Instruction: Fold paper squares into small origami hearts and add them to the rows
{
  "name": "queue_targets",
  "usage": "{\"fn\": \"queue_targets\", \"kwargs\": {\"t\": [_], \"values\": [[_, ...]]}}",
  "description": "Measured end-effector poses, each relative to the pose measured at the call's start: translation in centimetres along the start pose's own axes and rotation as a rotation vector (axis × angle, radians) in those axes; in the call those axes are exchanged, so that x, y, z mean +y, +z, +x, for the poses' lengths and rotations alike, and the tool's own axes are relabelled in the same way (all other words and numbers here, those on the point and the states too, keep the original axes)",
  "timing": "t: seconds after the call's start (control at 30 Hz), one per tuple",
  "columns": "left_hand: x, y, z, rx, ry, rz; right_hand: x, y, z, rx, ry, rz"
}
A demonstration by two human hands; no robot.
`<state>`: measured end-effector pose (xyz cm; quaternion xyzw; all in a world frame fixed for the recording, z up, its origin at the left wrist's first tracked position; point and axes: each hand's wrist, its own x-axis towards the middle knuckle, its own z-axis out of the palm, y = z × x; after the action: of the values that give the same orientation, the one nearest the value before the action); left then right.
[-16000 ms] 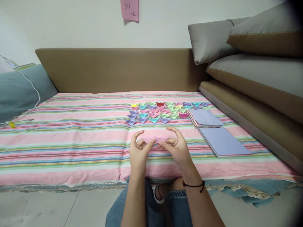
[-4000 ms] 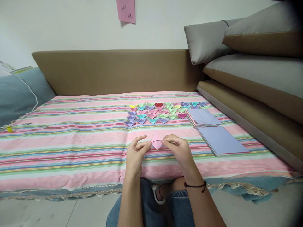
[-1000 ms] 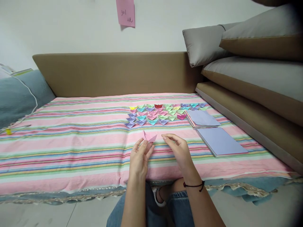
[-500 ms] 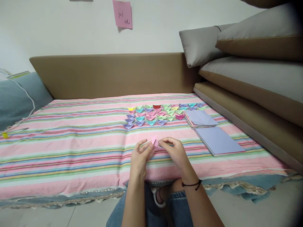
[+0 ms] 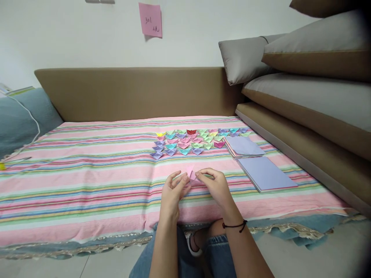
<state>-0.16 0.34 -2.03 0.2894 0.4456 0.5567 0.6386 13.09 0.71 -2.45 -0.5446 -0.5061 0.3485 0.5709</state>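
A small folded piece of pink paper (image 5: 192, 175) is held between my two hands, above the striped cloth. My left hand (image 5: 173, 191) pinches its left side with thumb and fingers. On the right side, the thumb and index finger of my right hand (image 5: 213, 183) grip it, and a dark cord bracelet circles that wrist. Fingers cover part of the paper's edges. Beyond the hands, several rows of small folded paper boats (image 5: 184, 144) in many colours lie on the cloth.
Two stacks of paper lie to the right: a smaller stack (image 5: 246, 146) and a larger stack (image 5: 268, 173). Grey and brown cushions (image 5: 307, 92) are piled at the right edge. A brown backrest (image 5: 139, 94) spans the back. Scissors (image 5: 17, 160) with yellow handles lie far left.
The pink paper has spread wider between my fingers, and my right hand has shifted slightly right. The camera view has tilted up a little.
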Motion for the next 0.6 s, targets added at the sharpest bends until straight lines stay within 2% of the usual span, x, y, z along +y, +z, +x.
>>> {"fn": "queue_targets", "kwargs": {"t": [0.07,0.13,0.27,0.37,0.47,0.6], "values": [[0.1,-0.2,0.0,0.019,0.002,0.031,0.3,-0.9,0.8,0.020,-0.064,-0.107],[0.2,-0.5,0.1,0.042,-0.001,0.049,0.6,-2.3,2.6,0.038,-0.189,-0.363],[0.5,-1.2,0.4,0.072,-0.030,0.043,0.5,-6.4,8.9,0.043,-0.304,-0.579],[0.6,-1.4,0.6,0.065,-0.028,0.038,0.5,-8.9,13.4,-0.038,-0.400,-0.754],[0.7,-1.5,0.7,0.063,-0.030,0.046,1.2,-9.9,16.1,-0.181,-0.475,-0.889],[0.7,-1.4,0.6,0.061,-0.032,0.072,2.7,-9.3,17.6,-0.291,-0.534,-1.002]]}}
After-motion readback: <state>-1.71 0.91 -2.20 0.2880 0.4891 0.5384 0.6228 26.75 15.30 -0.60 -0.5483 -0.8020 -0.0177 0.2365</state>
